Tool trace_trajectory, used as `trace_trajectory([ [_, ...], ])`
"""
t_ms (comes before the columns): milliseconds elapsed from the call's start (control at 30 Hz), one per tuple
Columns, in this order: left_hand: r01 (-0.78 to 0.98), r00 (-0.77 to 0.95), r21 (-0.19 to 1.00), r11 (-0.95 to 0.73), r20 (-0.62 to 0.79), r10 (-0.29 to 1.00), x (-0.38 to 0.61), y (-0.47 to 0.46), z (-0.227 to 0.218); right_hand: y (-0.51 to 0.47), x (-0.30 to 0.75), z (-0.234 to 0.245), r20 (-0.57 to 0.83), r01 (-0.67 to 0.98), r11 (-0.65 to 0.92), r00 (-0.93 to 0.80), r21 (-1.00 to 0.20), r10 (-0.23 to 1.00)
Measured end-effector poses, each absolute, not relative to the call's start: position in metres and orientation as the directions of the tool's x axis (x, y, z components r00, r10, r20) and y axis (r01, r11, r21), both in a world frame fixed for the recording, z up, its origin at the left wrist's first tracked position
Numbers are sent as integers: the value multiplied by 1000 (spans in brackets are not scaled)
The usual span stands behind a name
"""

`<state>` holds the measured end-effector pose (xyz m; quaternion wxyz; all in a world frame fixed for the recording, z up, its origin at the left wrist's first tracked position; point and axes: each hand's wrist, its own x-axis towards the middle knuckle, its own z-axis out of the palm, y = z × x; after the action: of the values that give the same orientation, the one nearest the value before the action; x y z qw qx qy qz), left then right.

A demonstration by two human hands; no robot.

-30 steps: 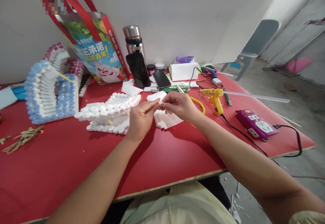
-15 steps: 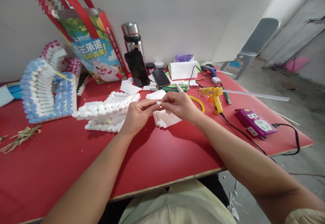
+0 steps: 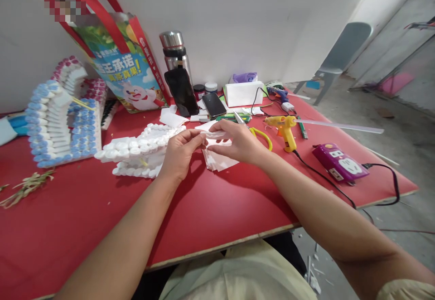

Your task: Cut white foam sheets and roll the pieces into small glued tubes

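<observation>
Between my two hands, above the red table, is a small piece of white paper [image 3: 215,134] that looks rolled or folded; fingers cover parts of it. My left hand [image 3: 181,150] pinches its left end between thumb and fingers. My right hand [image 3: 238,140] has its fingers around the other end, with the thumb a little apart below. Under the hands lies a fanned stack of white paper slips [image 3: 217,159]. Just left of my left hand stands a looped structure of white rolled pieces [image 3: 125,148]. Scissors with yellow handles [image 3: 263,137] lie behind my right hand.
On the right are a yellow glue gun [image 3: 287,130] with a long glue stick and a purple power socket [image 3: 340,162] with cords. Blue-and-white rolled work [image 3: 63,128] stands left, before a printed bag [image 3: 125,69]. A steel flask [image 3: 175,50] and phone [image 3: 181,91] stand behind.
The fingertips were pinched together around a small white end; now the hands are slightly apart, the right fingers have opened out, and a longer stretch of the white paper shows.
</observation>
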<state>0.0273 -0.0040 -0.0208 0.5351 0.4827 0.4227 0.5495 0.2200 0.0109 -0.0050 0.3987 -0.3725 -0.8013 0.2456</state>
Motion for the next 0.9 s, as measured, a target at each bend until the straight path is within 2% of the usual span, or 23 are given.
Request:
trace_trajectory([
  [67, -184, 54, 981, -60, 71, 996, 28, -4, -21, 11, 218, -10, 460, 419, 590, -375, -690, 805],
  [133, -201, 59, 978, -48, 61, 996, 29, -4, -19, 11, 216, -13, 438, 382, 548, -340, -744, 832],
  [267, -295, 32, 956, -3, 13, 999, 33, -5, -15, 10, 209, -13, 352, 108, 395, -283, -913, 892],
  [367, -326, 52, 944, 40, -24, 998, 34, -6, -13, 7, 205, -10, 330, -42, 329, -222, -943, 918],
  [500, -363, 60, 930, 55, -36, 998, 31, -6, -12, 6, 213, -3, 314, 0, 331, -318, -944, 895],
  [667, -326, 21, 945, 11, -5, 1000, 27, -3, -14, 10, 223, 3, 217, -114, 187, -380, -976, 899],
  [800, -283, 47, 958, 39, -27, 999, 28, -4, -15, 11, 217, -5, 195, 36, 224, -376, -974, 906],
  [900, -255, 92, 966, 40, -16, 996, 28, -5, -16, 8, 213, -7, 186, -3, 201, -396, -980, 899],
])
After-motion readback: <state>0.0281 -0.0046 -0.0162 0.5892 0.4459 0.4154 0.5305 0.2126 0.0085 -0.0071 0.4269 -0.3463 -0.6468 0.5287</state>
